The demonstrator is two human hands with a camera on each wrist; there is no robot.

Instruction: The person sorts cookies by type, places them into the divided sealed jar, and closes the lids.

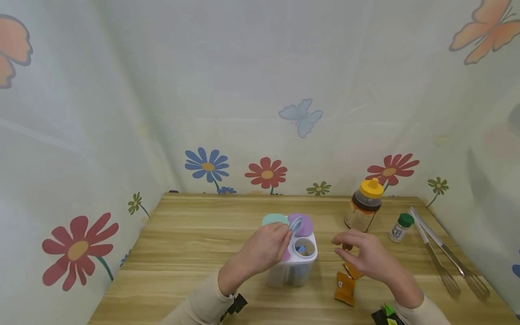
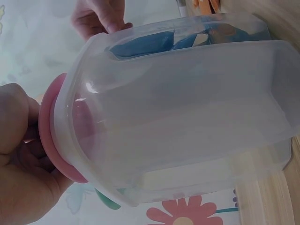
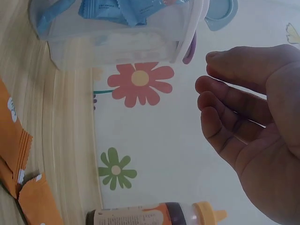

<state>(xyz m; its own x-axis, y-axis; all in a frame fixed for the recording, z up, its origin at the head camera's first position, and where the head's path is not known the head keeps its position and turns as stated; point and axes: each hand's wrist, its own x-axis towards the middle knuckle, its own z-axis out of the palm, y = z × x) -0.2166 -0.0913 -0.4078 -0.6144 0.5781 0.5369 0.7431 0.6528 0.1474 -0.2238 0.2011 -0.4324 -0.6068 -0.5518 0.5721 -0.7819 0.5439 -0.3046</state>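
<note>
A light-blue lid (image 1: 297, 223) is pinched between the thumb and curled fingers of the left hand (image 1: 263, 248), so that grip is drawn in on the lid's edge. The lid is held raised and tilted over a clear, white-topped container (image 1: 298, 273), which is stood upright on the wooden table (image 1: 211, 234). Whether the lid is joined to the container cannot be told.

One round opening (image 1: 304, 247) in the top is left uncovered, and blue packets (image 3: 105, 10) are seen through the clear wall beneath it. The other places are covered by a green lid (image 1: 274, 219), a purple lid (image 1: 302, 225) and a pink lid (image 2: 47, 124), the last partly hidden by the left hand in the head view.

The right hand (image 1: 371, 255) is held in the air to the right of the container; its grip is loosely parted, with the fingers slightly bent and nothing held. Orange packets (image 1: 345, 289) are laid on the table just below it. Farther off, a yellow-capped bottle (image 1: 361, 219), a green-capped jar (image 1: 399, 230) and metal tongs (image 1: 436, 253) are set toward the right. The table is backed by a flower-printed cloth (image 1: 243, 90).
</note>
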